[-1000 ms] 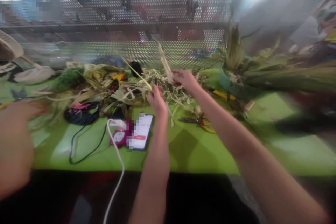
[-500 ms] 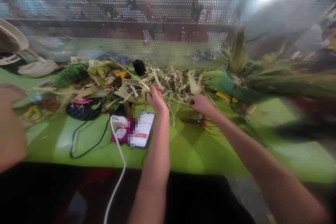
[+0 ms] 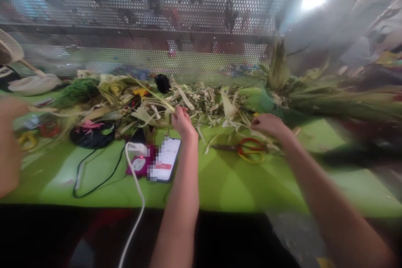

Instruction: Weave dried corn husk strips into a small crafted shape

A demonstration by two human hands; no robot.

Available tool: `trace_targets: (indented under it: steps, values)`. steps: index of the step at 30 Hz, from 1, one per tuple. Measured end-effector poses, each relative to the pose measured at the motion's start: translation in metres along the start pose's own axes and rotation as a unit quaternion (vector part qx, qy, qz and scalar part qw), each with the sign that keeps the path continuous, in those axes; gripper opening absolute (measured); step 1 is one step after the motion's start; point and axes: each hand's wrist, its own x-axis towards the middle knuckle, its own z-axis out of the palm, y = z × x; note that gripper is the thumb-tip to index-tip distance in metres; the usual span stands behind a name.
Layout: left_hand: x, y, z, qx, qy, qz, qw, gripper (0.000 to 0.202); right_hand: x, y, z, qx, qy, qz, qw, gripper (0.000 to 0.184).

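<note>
My left hand [image 3: 184, 124] is closed on one end of a long pale-green husk strip [image 3: 150, 91], which slants up and to the left over the heap. My right hand [image 3: 269, 124] is curled closed off to the right, above the table; whatever lies between its fingertips is too small to make out. Just below it, scissors [image 3: 251, 150] with red and yellow handles lie on the green table, blades toward my left forearm. Beyond both hands spreads a heap of dry husk scraps [image 3: 207, 100].
A phone [image 3: 168, 163], a white charger [image 3: 137, 149] and its cable lie left of my forearm. Farther left are a black coiled item [image 3: 92, 136] and another person's arm [image 3: 9, 146]. Long leafy stalks [image 3: 339, 104] fill the right side. A perforated metal screen [image 3: 201, 21] closes the back.
My right hand has moved right, away from my left hand, uncovering the scissors' handles. My left hand keeps its hold on the strip. The whole view has shifted slightly.
</note>
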Motion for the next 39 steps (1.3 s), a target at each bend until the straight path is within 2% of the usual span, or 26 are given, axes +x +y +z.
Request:
trace_targets:
  steps: [4, 7, 12, 14, 16, 17, 20, 21, 23, 25, 28, 31, 35, 39]
  values:
    - [-0.003, -0.005, 0.002, 0.008, -0.016, 0.001, 1.000, 0.033, 0.022, -0.010, 0.008, 0.132, 0.069, -0.020, 0.989, 0.024]
    - [-0.006, -0.010, 0.004, 0.017, -0.031, -0.001, 0.999, 0.033, 0.043, -0.030, 0.020, 0.211, 0.089, 0.018, 0.973, 0.024]
    - [-0.009, -0.017, 0.005, 0.026, -0.049, -0.007, 0.998, 0.032, 0.060, -0.069, 0.038, 0.216, 0.110, 0.121, 0.963, 0.037]
    - [-0.009, -0.017, 0.005, 0.027, -0.048, -0.009, 0.998, 0.032, 0.059, -0.083, 0.044, 0.216, 0.126, 0.134, 0.959, 0.042]
    - [-0.010, -0.018, 0.005, 0.030, -0.048, -0.011, 0.998, 0.033, 0.055, -0.096, 0.050, 0.218, 0.140, 0.088, 0.962, 0.038]
    - [-0.010, -0.017, 0.005, 0.033, -0.050, -0.014, 0.998, 0.033, 0.053, -0.102, 0.053, 0.214, 0.144, 0.042, 0.965, 0.034]
    - [-0.012, -0.018, 0.005, 0.041, -0.055, -0.021, 0.997, 0.035, 0.044, -0.114, 0.061, 0.196, 0.141, -0.144, 0.960, 0.032]
    - [-0.012, -0.018, 0.005, 0.043, -0.057, -0.024, 0.997, 0.035, 0.042, -0.115, 0.063, 0.193, 0.135, -0.190, 0.953, 0.033]
    - [-0.013, -0.019, 0.005, 0.047, -0.061, -0.027, 0.997, 0.035, 0.039, -0.111, 0.062, 0.207, 0.137, -0.209, 0.946, 0.033]
    - [-0.013, -0.020, 0.004, 0.054, -0.067, -0.030, 0.996, 0.036, 0.040, -0.099, 0.059, 0.228, 0.165, -0.148, 0.948, 0.029]
    - [-0.013, -0.022, 0.005, 0.061, -0.073, -0.032, 0.995, 0.037, 0.048, -0.072, 0.052, 0.242, 0.200, 0.014, 0.949, 0.023]
    - [-0.014, -0.026, 0.006, 0.062, -0.078, -0.037, 0.994, 0.036, 0.057, -0.049, 0.051, 0.250, 0.160, 0.083, 0.951, 0.025]
    - [-0.014, -0.033, 0.006, 0.076, -0.106, -0.051, 0.990, 0.033, 0.064, -0.040, 0.058, 0.289, 0.104, 0.085, 0.948, 0.023]
    - [-0.019, -0.038, 0.005, 0.094, -0.148, -0.077, 0.982, 0.032, 0.064, -0.043, 0.058, 0.339, 0.119, 0.056, 0.932, 0.017]
